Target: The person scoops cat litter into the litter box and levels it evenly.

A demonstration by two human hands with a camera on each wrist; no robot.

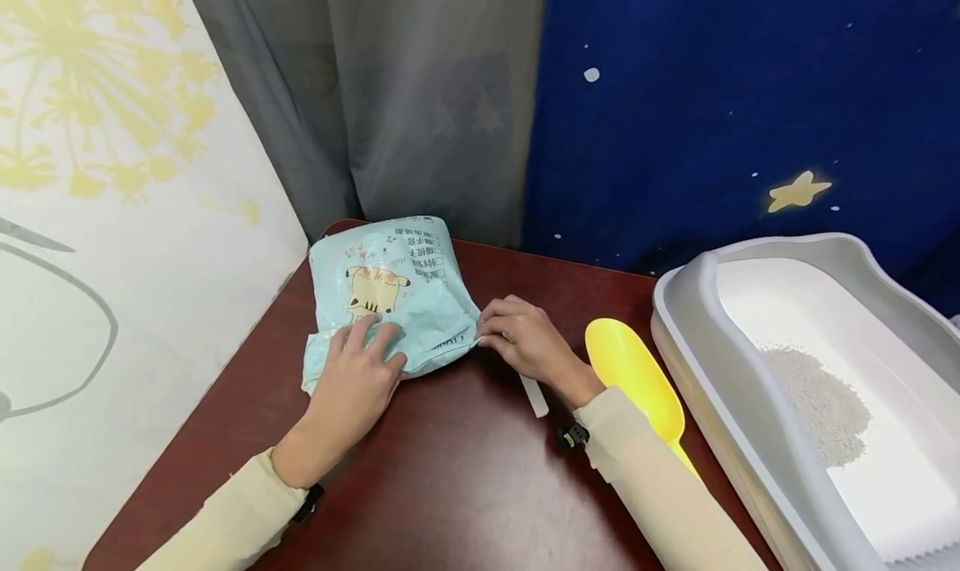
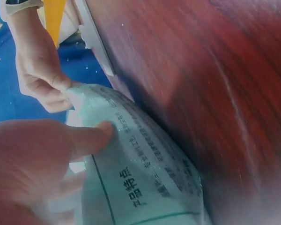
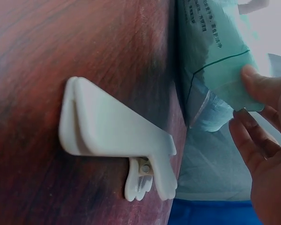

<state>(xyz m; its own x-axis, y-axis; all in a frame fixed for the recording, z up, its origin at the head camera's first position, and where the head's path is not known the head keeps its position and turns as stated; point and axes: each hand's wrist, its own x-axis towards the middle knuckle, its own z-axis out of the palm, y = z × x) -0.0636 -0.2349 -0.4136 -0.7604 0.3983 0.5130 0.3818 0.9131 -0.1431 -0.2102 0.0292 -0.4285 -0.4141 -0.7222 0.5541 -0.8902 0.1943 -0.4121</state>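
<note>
A light blue plastic bag with a cartoon animal and printed characters lies on the table, its near edge folded over. My left hand holds the folded edge near its left end. In the left wrist view, the left thumb lies on the bag's printed side; the fingers are partly hidden. At the right corner of the fold, my right hand pinches the bag between thumb and fingers. A white sealing clip rests on the table below the right hand, partly covered by it in the head view.
Right of the right forearm lies a yellow scoop. A grey and white litter box with a patch of grey granules stands at the right. Grey and blue curtains hang behind the dark red table; a patterned white surface borders its left.
</note>
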